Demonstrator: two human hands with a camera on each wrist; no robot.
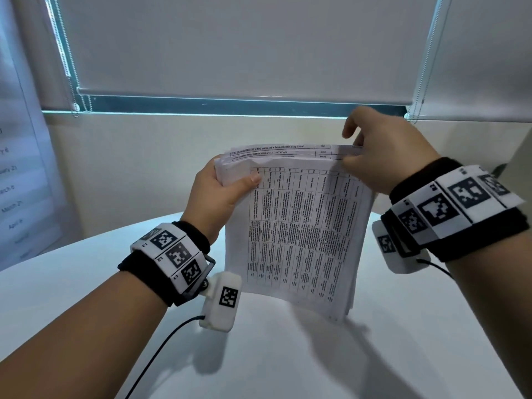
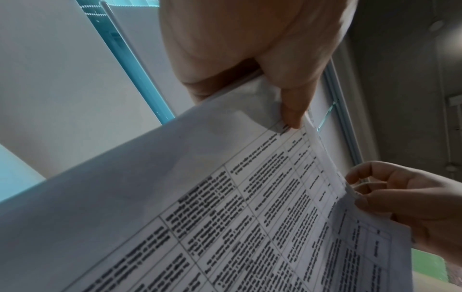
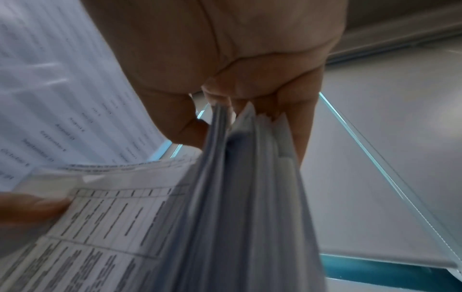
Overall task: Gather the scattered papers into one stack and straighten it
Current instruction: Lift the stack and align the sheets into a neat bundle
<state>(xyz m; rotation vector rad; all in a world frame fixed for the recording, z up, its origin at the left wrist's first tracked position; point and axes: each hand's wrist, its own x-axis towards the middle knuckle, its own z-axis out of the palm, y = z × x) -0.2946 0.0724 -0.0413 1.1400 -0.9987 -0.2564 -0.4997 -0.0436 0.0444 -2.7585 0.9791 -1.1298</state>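
Note:
A stack of printed papers [image 1: 299,231] stands upright on its lower edge on the white table [image 1: 403,341], its front sheet covered by a table of text. My left hand [image 1: 218,191] grips the stack's upper left corner, thumb on the front sheet. My right hand [image 1: 383,151] pinches the upper right corner from above. In the left wrist view the left hand [image 2: 275,65] holds the papers [image 2: 200,207] with the thumb on the sheet, and the right hand [image 2: 400,197] holds the far corner. The right wrist view shows the right hand [image 3: 225,79] clamping uneven sheet edges [image 3: 237,177].
Behind the table is a pale wall with lowered roller blinds [image 1: 244,44] over a window sill [image 1: 230,106]. A printed schedule sheet [image 1: 20,182] hangs on the left wall. Wrist camera cables trail over the table near my forearms.

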